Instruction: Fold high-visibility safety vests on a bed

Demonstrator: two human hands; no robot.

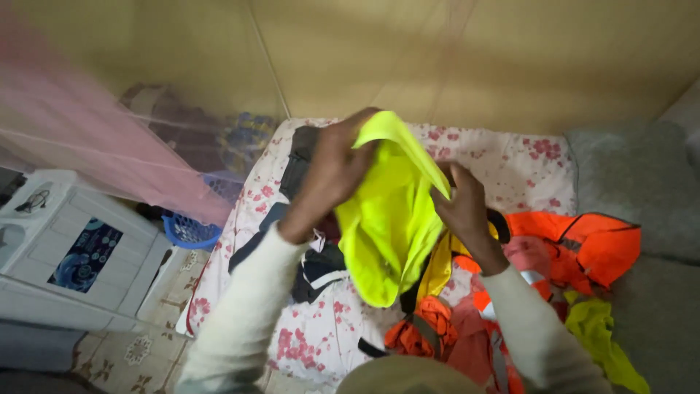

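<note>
Head view: at frame centre, left hand (332,171) and right hand (463,208) are both gripping 1 yellow garment (390,219) above orange vests (576,244) on the floral sheet (503,157).

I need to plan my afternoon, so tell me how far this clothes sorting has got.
Nothing looks folded yet. Both hands, left hand and right hand, hold the neon yellow fabric garment up over the floral bedsheet. Left: the loose orange garments and dark clothes, unsorted.
</note>
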